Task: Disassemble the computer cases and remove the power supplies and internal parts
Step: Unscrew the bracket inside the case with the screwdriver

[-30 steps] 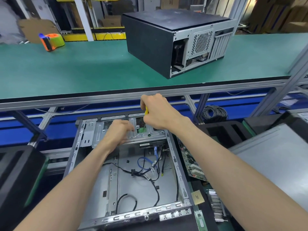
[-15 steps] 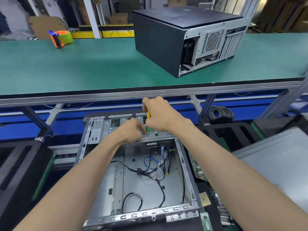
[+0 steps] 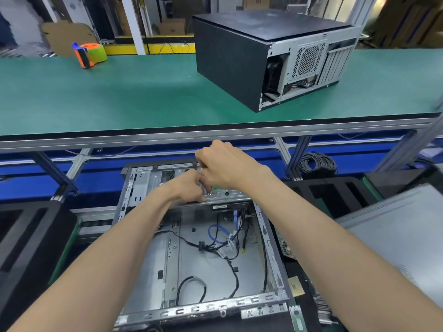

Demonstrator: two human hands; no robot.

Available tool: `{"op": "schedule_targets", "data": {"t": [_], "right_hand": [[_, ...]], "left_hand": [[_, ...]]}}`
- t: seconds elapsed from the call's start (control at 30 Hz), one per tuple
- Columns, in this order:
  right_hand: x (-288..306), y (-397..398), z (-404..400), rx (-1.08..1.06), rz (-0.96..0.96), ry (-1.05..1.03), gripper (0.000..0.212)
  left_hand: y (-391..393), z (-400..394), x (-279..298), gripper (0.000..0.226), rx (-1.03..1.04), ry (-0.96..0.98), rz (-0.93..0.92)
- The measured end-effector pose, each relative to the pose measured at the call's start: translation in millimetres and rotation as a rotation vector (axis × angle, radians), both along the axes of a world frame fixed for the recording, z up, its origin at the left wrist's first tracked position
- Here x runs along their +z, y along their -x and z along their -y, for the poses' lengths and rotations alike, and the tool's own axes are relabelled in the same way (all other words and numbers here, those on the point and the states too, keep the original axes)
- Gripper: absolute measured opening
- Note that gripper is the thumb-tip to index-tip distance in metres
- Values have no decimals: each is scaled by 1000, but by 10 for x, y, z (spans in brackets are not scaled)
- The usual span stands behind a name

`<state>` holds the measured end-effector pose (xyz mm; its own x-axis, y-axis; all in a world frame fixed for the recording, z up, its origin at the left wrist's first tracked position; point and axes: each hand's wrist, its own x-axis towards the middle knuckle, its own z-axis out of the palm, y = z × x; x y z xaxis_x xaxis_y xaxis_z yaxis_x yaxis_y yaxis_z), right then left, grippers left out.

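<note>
Resting under both hands (image 3: 191,185), seemingly, the drive bracket (image 3: 227,194).

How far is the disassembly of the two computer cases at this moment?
Done: the open case lies without side panel, mostly emptied, only loose cables inside. In hand: the right hand grips a screwdriver at the drive bracket, with the left hand beside the tip. Left: this bracket, the cables, and the closed black case on the green bench.

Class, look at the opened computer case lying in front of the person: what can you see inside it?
Inside the opened case: loose black cables and a blue cable on its bare metal floor. Both hands cover part of the drive bracket.
</note>
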<state>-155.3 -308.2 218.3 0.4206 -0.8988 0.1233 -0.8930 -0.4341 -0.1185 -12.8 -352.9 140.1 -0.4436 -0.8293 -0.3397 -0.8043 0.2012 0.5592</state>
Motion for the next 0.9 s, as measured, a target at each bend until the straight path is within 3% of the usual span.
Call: {"op": "schedule_targets", "data": {"t": [0.17,0.4,0.5,0.9], "right_hand": [[28,25,-29,99,27,-73,26],[26,103,-50,-47,90,-76,8],[51,126,-71,-43,126,-113,18],[11,212,-180,-117,177,-116,13]], "left_hand": [[18,-5,22,29,-5,13,46],[57,-22,-9,14,19,7,-10],[89,-37,-16,9,29,21,-3],[88,-129,-63,26,173,98,-139]]}}
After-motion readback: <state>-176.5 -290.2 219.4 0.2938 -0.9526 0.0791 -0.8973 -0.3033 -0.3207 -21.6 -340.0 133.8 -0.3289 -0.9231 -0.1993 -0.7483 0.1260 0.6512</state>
